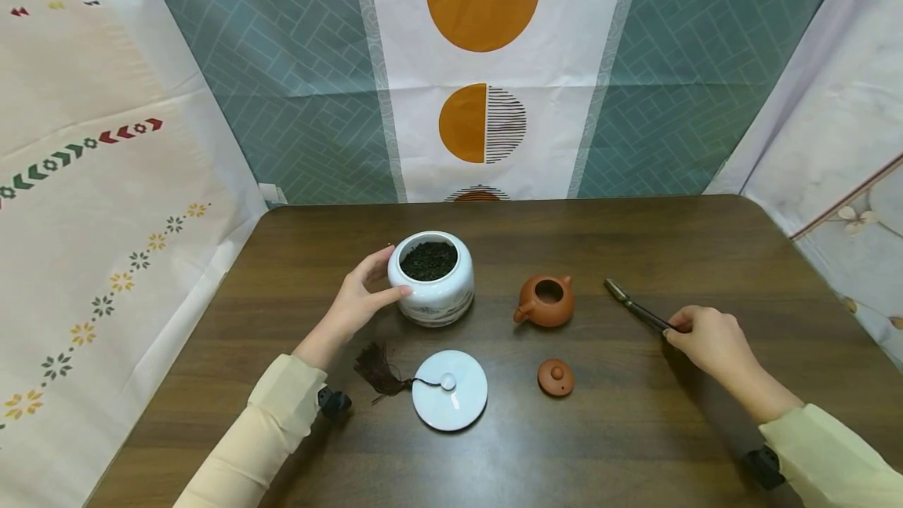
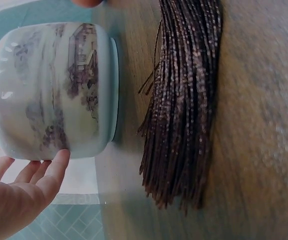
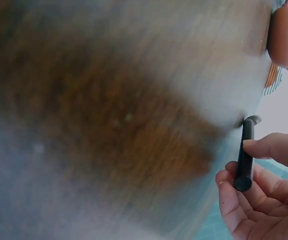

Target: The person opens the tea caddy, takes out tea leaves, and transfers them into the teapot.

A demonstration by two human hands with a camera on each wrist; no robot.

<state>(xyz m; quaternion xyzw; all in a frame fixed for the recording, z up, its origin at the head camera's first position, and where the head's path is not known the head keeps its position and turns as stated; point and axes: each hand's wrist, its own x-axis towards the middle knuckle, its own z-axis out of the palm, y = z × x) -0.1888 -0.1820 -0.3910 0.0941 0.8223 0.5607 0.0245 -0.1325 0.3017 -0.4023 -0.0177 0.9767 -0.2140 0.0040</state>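
Note:
My left hand [image 1: 361, 295] holds a white porcelain jar [image 1: 440, 304] filled with dark loose tea leaves [image 1: 429, 260]. The thumb lies across its front and the fingers touch its far left side. In the left wrist view, brown scenery is painted on the jar [image 2: 49, 95], and the fingertips [image 2: 60, 159] meet its wall. Over on the right, my right hand [image 1: 712, 339] pinches the dark handle of a tea scoop [image 1: 638, 310], whose metallic end points toward the teapot. The right wrist view shows the scoop's handle [image 3: 244, 160] between thumb and fingers.
A brown clay teapot [image 1: 546, 306] stands lidless in the middle of the wooden table [image 1: 508, 461]. Its small lid [image 1: 556, 378] lies in front. Nearer the left arm are the white jar lid [image 1: 450, 406] and its dark tassel [image 1: 379, 369].

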